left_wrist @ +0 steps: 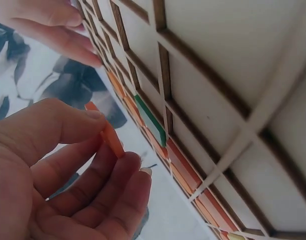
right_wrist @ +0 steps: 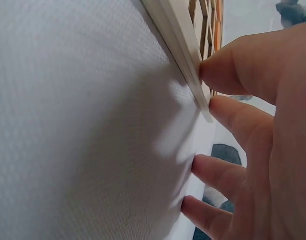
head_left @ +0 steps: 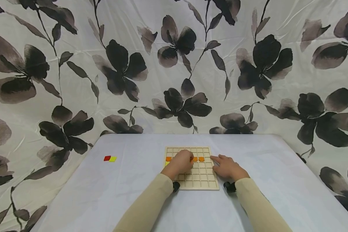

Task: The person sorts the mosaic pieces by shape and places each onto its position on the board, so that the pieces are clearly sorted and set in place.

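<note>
A wooden grid board (head_left: 201, 185) lies on the table, with orange tiles (head_left: 201, 159) in one of its upper rows and a yellow tile (head_left: 167, 163) at its left edge. Over the grid, my left hand (head_left: 181, 163) pinches a thin orange tile (left_wrist: 112, 139) between thumb and fingertips, just off the board surface. A green tile (left_wrist: 151, 121) and reddish ones (left_wrist: 183, 162) sit in cells near it in the left wrist view. My right hand (head_left: 228, 167) rests at the board's right side, thumb and forefinger touching the wooden edge (right_wrist: 179, 45), the other fingers spread on the cloth.
To the left of the board, a red tile (head_left: 107, 158) and a yellow tile (head_left: 112, 159) lie side by side on the white tablecloth (head_left: 84, 193). A flower-printed curtain (head_left: 150, 80) hangs behind the table's far edge. Dark wrist cameras (head_left: 229, 187) sit under both sleeves.
</note>
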`<state>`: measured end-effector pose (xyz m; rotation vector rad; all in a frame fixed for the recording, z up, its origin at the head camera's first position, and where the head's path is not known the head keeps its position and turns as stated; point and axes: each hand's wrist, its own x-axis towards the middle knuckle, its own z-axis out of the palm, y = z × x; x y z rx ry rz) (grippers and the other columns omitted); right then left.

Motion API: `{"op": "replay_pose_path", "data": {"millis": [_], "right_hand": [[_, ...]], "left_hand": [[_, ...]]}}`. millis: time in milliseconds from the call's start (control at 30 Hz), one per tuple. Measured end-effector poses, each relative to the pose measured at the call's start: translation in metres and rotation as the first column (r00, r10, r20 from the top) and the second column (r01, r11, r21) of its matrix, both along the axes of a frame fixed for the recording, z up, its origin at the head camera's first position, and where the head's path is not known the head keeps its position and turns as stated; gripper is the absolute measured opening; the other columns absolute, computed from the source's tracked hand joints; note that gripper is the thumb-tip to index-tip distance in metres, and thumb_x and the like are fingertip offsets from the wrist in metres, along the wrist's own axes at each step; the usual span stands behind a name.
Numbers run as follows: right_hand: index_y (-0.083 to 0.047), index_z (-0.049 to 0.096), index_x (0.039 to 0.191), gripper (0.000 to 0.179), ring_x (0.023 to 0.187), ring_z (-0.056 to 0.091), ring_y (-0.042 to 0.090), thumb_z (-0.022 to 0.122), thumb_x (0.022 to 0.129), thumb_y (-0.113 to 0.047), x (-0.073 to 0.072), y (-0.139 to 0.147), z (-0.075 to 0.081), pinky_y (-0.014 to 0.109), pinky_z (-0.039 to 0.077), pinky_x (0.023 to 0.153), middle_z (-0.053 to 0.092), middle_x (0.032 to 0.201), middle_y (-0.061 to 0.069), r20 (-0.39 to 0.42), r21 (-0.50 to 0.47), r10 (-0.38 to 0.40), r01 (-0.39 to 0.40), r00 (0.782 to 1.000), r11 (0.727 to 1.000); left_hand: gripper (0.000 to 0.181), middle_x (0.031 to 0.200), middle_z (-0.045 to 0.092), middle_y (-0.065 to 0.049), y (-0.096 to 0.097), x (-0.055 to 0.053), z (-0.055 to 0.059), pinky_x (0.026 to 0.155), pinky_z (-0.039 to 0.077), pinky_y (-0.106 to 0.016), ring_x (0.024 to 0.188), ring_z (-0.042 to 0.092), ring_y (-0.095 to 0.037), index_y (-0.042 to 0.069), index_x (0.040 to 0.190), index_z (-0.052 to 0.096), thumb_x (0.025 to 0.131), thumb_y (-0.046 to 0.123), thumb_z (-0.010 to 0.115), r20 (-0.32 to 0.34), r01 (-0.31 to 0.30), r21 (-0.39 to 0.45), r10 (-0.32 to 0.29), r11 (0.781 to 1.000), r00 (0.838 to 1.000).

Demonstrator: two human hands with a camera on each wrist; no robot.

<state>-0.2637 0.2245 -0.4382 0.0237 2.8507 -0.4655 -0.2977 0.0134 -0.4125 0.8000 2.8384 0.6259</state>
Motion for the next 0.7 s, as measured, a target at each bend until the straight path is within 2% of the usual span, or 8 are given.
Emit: {"op": "replay_pose_path", "data": {"millis": [133, 333, 467, 700], "right_hand": [[-0.024, 0.037, 0.15, 0.055, 0.141, 0.026, 0.05, 0.043, 0.095, -0.032, 0.0, 0.001, 0.001, 0.07, 0.026, 0.106, 0.03, 0.156, 0.019, -0.003, -0.004, 0.001, -0.001, 1.0, 1.0], [-0.023, 0.039, 0.149, 0.054, 0.14, 0.028, 0.05, 0.044, 0.096, -0.031, 0.002, 0.001, 0.001, 0.071, 0.026, 0.104, 0.031, 0.155, 0.02, -0.022, -0.006, 0.015, -0.015, 1.0, 1.0], [-0.024, 0.038, 0.149, 0.054, 0.14, 0.028, 0.049, 0.043, 0.097, -0.032, 0.002, 0.003, 0.0, 0.071, 0.026, 0.105, 0.031, 0.155, 0.02, -0.017, -0.005, 0.017, -0.017, 1.0, 1.0], [-0.025, 0.038, 0.149, 0.053, 0.141, 0.028, 0.048, 0.044, 0.097, -0.033, 0.003, 0.002, 0.003, 0.071, 0.025, 0.105, 0.03, 0.155, 0.019, -0.013, 0.0, 0.018, -0.018, 1.0, 1.0]], "left_hand": [[0.018, 0.107, 0.068, -0.006, 0.005, -0.001, 0.002, 0.084, 0.052, -0.031, 0.091, 0.059, -0.015, 0.003, 0.104, 0.07, 0.088, 0.007, 0.067, 0.003, 0.013, -0.024, -0.013, 1.0, 1.0], [0.014, 0.098, 0.068, -0.004, 0.013, -0.006, 0.0, 0.077, 0.051, -0.027, 0.082, 0.057, -0.012, 0.005, 0.1, 0.071, 0.087, 0.008, 0.067, 0.01, 0.042, -0.059, -0.042, 0.997, 0.999], [0.013, 0.098, 0.069, -0.003, 0.016, -0.009, -0.001, 0.077, 0.051, -0.028, 0.082, 0.057, -0.011, 0.006, 0.1, 0.072, 0.087, 0.009, 0.069, 0.026, 0.038, -0.073, -0.036, 0.997, 0.999], [0.005, 0.092, 0.068, -0.001, 0.021, -0.011, -0.002, 0.079, 0.051, -0.028, 0.079, 0.056, -0.012, 0.009, 0.086, 0.07, 0.089, 0.014, 0.069, 0.002, 0.055, -0.1, -0.055, 0.993, 0.998]]}}
